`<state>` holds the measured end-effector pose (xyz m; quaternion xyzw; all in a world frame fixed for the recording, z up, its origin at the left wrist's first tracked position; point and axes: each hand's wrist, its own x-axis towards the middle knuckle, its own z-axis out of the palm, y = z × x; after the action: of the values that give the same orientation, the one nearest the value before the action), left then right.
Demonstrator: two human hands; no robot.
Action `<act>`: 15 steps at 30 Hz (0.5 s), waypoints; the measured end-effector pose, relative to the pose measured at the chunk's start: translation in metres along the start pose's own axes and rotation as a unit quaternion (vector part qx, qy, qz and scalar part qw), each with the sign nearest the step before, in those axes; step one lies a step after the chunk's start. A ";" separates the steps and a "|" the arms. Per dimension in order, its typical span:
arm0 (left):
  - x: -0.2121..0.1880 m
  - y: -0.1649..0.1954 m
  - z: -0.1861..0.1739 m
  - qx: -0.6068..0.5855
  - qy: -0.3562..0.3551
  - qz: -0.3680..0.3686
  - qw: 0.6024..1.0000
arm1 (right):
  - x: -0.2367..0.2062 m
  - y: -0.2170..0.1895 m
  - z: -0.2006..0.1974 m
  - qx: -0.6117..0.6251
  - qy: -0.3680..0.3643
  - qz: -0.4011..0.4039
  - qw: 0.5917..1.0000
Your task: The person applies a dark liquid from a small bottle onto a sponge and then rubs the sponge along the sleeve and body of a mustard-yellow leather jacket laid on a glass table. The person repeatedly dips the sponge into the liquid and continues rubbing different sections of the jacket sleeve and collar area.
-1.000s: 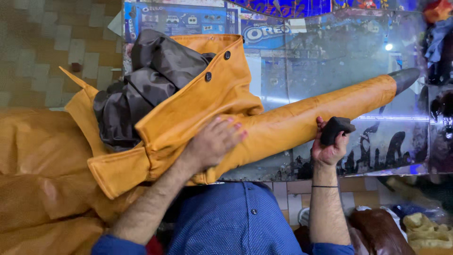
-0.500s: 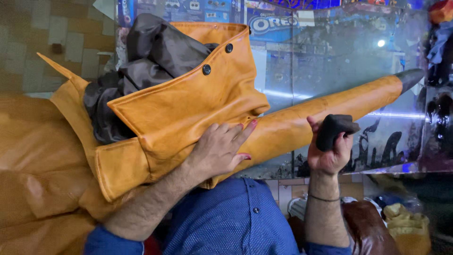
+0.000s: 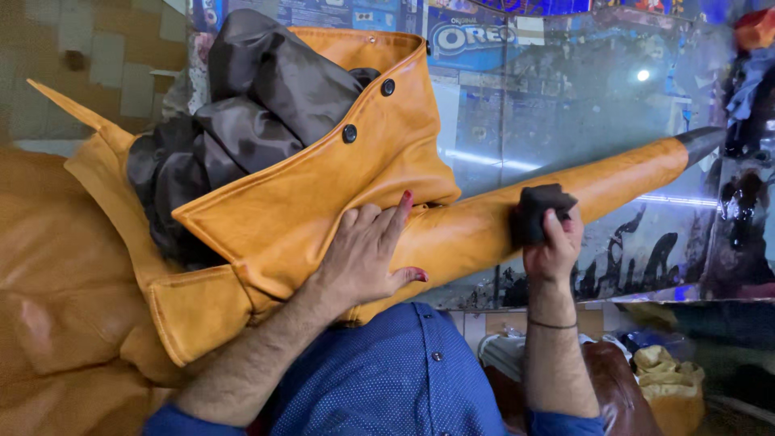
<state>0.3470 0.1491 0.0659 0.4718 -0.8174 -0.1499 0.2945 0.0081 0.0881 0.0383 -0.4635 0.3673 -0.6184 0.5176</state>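
A mustard-yellow leather jacket (image 3: 323, 202) with dark grey lining (image 3: 242, 113) and black snap buttons lies across a glass-topped counter (image 3: 565, 105). Its long sleeve (image 3: 613, 182) stretches to the right and ends in a dark cuff. My left hand (image 3: 367, 250) lies flat on the jacket where the sleeve joins the body, fingers spread. My right hand (image 3: 553, 242) grips a small dark sponge (image 3: 537, 211) and presses it against the sleeve's lower edge.
More yellow leather (image 3: 56, 323) is piled at the left. Under the glass lie printed packages (image 3: 476, 36) and dark stains. Brown and yellowish bags (image 3: 670, 379) sit low at the right, beside my blue shirt (image 3: 387, 379). Tiled floor (image 3: 89, 40) shows at top left.
My right hand has brought the sponge up from below the sleeve onto it. My left hand stays pressed on the jacket, and the view has shifted closer.
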 end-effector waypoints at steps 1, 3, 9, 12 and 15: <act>-0.002 0.001 0.002 -0.005 0.004 -0.002 1.000 | -0.006 -0.006 0.010 -0.073 0.017 0.002 0.997; -0.003 0.003 0.005 -0.010 0.011 -0.002 1.000 | -0.015 -0.018 0.033 -0.242 -0.025 -0.011 0.970; -0.004 0.002 0.002 -0.020 0.018 -0.003 1.000 | -0.012 -0.031 0.101 -0.495 -0.240 -0.036 0.835; -0.003 0.002 -0.002 -0.031 0.023 -0.001 0.999 | -0.001 -0.031 0.121 -0.549 -0.224 -0.059 0.803; -0.004 0.001 -0.009 -0.051 0.012 -0.006 0.999 | 0.006 -0.031 0.132 -0.528 -0.291 -0.062 0.795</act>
<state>0.3530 0.1535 0.0718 0.4626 -0.8025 -0.1872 0.3271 0.1246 0.0916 0.1080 -0.8449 0.4390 -0.1949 0.2354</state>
